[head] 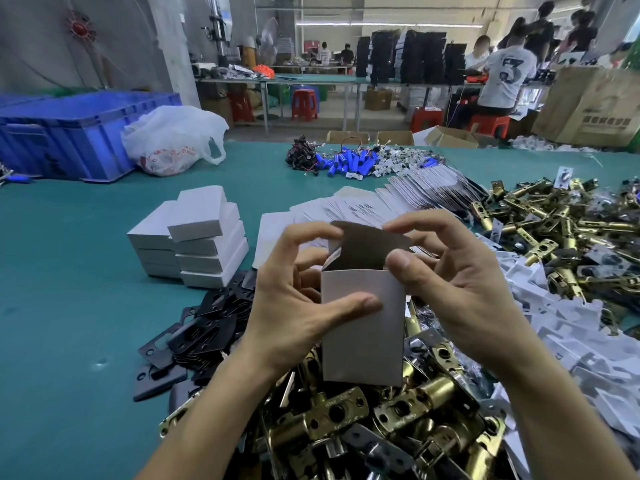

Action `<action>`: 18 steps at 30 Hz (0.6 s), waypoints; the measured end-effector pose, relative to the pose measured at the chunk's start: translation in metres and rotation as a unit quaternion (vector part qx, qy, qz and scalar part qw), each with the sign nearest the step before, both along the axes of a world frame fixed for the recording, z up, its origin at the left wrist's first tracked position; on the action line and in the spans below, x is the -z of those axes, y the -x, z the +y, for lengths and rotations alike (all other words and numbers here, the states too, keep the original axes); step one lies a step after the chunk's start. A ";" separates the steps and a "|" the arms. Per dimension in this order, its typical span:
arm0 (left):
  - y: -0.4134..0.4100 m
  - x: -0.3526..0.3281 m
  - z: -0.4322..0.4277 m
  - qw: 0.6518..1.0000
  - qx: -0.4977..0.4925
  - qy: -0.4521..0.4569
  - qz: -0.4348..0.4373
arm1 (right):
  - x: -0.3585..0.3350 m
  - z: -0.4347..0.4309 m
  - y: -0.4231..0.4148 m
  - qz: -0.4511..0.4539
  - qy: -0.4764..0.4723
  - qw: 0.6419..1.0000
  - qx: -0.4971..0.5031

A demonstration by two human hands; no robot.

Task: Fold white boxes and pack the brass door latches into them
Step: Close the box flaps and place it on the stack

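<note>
Both hands grasp one small white cardboard box [363, 334], held upright just above a heap of brass cylindrical door latches [398, 420] at the near edge of the teal-covered table [69, 306]. The left hand [294, 306] pinches its front face with the thumb, fingers behind. The right hand [460, 289] grips the top right corner, fingertips on the raised grey-lined top flap [367, 244]. Whether a latch lies inside cannot be seen. Closed white boxes [197, 244] stand stacked to the left, near flat black metal plates [201, 334].
</note>
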State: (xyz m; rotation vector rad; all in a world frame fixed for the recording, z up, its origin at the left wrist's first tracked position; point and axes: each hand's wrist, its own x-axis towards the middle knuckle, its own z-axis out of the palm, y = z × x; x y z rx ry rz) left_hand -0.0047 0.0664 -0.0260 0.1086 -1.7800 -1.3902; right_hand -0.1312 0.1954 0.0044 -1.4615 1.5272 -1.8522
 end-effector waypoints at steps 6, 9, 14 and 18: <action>0.000 0.003 -0.001 1.000 0.009 -0.001 0.004 | -0.002 0.000 -0.002 0.000 0.006 1.000 0.003; 0.001 0.005 0.000 1.000 -0.003 0.014 0.012 | -0.001 -0.001 -0.001 0.000 -0.005 1.000 0.019; 0.003 0.004 0.003 0.999 -0.022 -0.039 -0.001 | 0.001 -0.002 -0.001 -0.021 -0.028 0.998 0.044; 0.005 -0.001 0.003 0.999 -0.015 -0.046 0.002 | -0.002 -0.003 -0.004 -0.021 -0.029 0.998 0.056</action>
